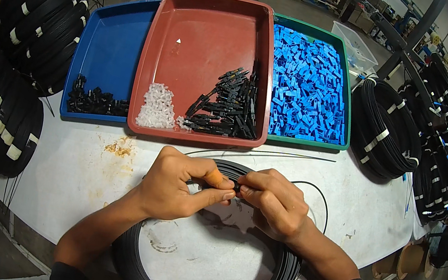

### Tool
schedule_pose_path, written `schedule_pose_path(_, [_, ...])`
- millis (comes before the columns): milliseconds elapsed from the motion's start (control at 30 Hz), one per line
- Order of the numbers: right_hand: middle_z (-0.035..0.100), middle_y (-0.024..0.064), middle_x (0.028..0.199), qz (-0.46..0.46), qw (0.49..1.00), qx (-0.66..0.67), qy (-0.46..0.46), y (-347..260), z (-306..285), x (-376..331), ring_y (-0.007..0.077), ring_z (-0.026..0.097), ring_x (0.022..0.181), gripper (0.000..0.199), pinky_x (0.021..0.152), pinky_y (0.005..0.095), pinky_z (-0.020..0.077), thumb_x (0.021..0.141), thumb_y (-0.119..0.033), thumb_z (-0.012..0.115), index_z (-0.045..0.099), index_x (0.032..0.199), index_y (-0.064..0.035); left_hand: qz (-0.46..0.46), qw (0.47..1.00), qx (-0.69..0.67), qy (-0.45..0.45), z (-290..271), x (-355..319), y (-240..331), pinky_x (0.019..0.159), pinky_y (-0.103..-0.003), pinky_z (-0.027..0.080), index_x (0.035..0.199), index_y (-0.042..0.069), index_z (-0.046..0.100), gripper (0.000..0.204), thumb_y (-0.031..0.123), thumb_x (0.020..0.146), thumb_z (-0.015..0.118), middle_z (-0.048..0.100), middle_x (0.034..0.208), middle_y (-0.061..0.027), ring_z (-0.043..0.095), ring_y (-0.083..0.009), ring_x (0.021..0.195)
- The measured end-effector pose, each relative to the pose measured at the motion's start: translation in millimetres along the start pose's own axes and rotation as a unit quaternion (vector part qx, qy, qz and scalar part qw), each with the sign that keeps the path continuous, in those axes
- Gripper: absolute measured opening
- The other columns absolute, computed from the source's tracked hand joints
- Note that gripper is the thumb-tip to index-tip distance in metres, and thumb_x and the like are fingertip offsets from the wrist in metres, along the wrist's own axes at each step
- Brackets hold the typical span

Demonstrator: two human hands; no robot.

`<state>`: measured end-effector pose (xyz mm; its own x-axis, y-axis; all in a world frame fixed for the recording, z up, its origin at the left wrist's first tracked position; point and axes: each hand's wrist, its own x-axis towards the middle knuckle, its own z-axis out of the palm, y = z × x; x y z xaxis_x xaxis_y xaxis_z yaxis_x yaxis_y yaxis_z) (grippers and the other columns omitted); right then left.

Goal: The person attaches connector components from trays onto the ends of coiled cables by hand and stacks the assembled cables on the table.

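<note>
My left hand (183, 185) and my right hand (277, 202) meet above the middle of the table, both closed in a pinch. Between their fingertips is a small black part (237, 188), mostly covered by the fingers, so its exact shape does not show. An orange wrap goes round one finger of my left hand. Beneath both hands lies a coil of black cable (289, 271), bound with white tape bands and reaching over the table's near edge. A loose loop of cable (327, 209) curves out to the right of my right hand.
Behind my hands stand a blue tray (114, 31) with black pieces, a red tray (213, 30) with small whitish clips (156, 107) and black connectors (223, 110), and a green tray (349, 123) full of blue clips (308, 86). Cable coils (41, 18) flank the white table (77, 192).
</note>
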<state>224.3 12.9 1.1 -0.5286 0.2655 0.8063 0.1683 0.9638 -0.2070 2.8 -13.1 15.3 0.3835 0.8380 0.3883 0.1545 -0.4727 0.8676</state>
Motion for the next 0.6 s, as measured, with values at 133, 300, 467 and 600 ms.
schedule_pose_path(133, [0.067,0.0169,0.095,0.123,0.989,0.072,-0.047,1.6,-1.4,-4.1,0.0285,0.068,0.077,0.024,0.066,0.0345,0.0566,0.069,0.014,0.071,0.059,0.087,0.0039,0.296,0.895,0.331,-0.028,0.7,-0.2,-10.9,0.055,-0.026,0.058,0.081,-0.001,0.072,0.009,-0.003,0.077,0.08,0.075,0.085,-0.0139,0.071,-0.0186,0.063])
schedule_pose_path(300, [0.069,0.0147,0.096,0.175,0.975,0.13,-0.043,4.5,3.2,-5.9,0.0292,0.07,0.08,0.031,0.066,0.034,0.0566,0.063,0.018,0.071,0.059,0.088,0.0024,0.357,0.857,0.372,-0.003,-1.2,1.3,-14.4,0.054,-0.028,0.057,0.078,-0.002,0.071,0.011,-0.004,0.073,0.081,0.075,0.084,-0.0135,0.067,-0.0187,0.057])
schedule_pose_path(467, [0.067,0.0166,0.095,0.075,0.996,0.044,-0.007,4.2,4.1,-4.3,0.0276,0.067,0.076,0.025,0.062,0.0341,0.0551,0.067,0.013,0.073,0.06,0.087,0.0044,0.101,0.988,0.113,0.034,0.7,0.1,-6.1,0.061,-0.026,0.059,0.087,-0.004,0.073,0.011,-0.002,0.079,0.08,0.076,0.083,-0.0182,0.076,-0.0207,0.069])
schedule_pose_path(600, [0.065,0.0191,0.095,0.003,1.0,0.014,0.0,1.9,2.5,-0.1,0.0278,0.065,0.075,0.02,0.061,0.035,0.0543,0.071,0.006,0.073,0.06,0.086,0.0068,-0.091,0.992,-0.086,0.01,-1.6,0.1,4.0,0.067,-0.027,0.061,0.087,-0.009,0.072,0.008,-0.006,0.084,0.078,0.076,0.081,-0.0173,0.077,-0.0192,0.076])
